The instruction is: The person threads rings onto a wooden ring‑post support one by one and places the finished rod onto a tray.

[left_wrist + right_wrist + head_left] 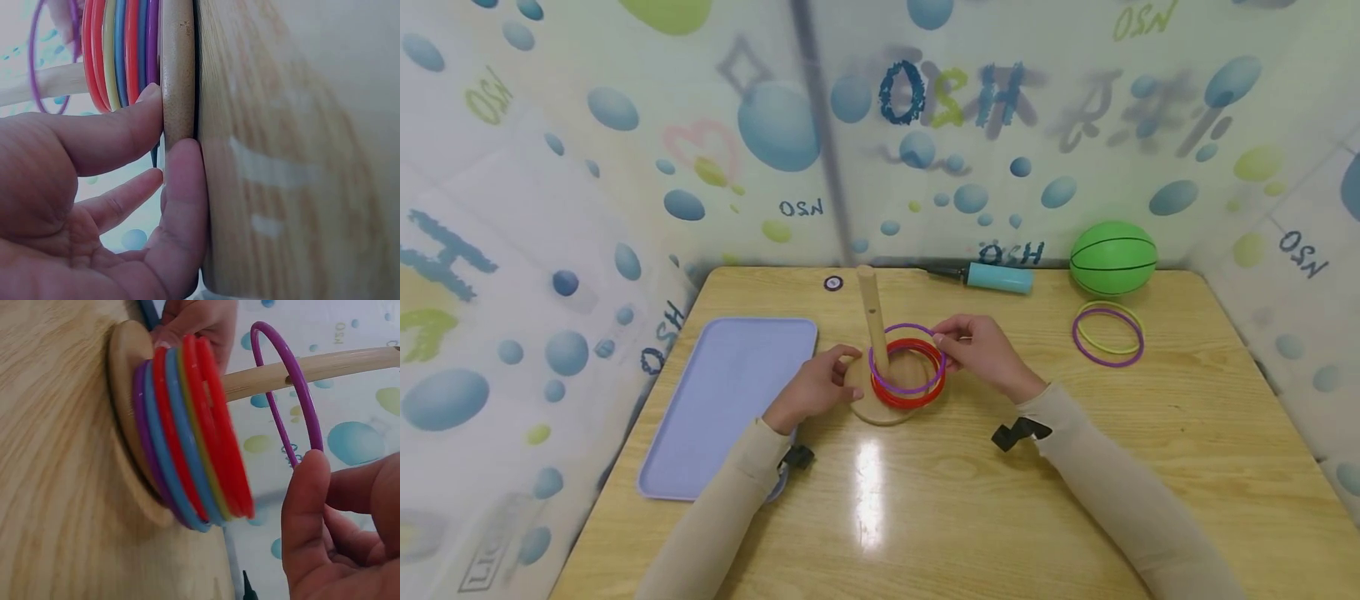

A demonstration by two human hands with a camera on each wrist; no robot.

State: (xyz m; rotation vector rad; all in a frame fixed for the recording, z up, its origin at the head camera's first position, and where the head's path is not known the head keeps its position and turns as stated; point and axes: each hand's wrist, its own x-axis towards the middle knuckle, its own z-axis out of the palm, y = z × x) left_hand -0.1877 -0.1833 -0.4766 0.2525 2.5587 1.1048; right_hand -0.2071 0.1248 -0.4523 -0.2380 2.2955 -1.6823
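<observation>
My right hand (981, 354) pinches the rim of a purple ring (304, 394) between thumb and fingers. The ring is around the upright wooden peg (872, 315), above and apart from a stack of several rings (187, 434). Red, yellow, blue and purple rings make up this stack, with red uppermost and purple lowest; it lies around the peg on the round wooden base (880, 415). At the base's left side, my left hand (815, 385) grips the edge, with the thumb on the upper face and a finger at the rim in the left wrist view.
A lavender tray (730, 408) lies to the left. Another purple ring (1112, 364) overlaps a yellow ring (1138, 315) at the right, before a green ball (1114, 258). A blue hand pump (1000, 277) and a small round disc (833, 283) lie along the back edge.
</observation>
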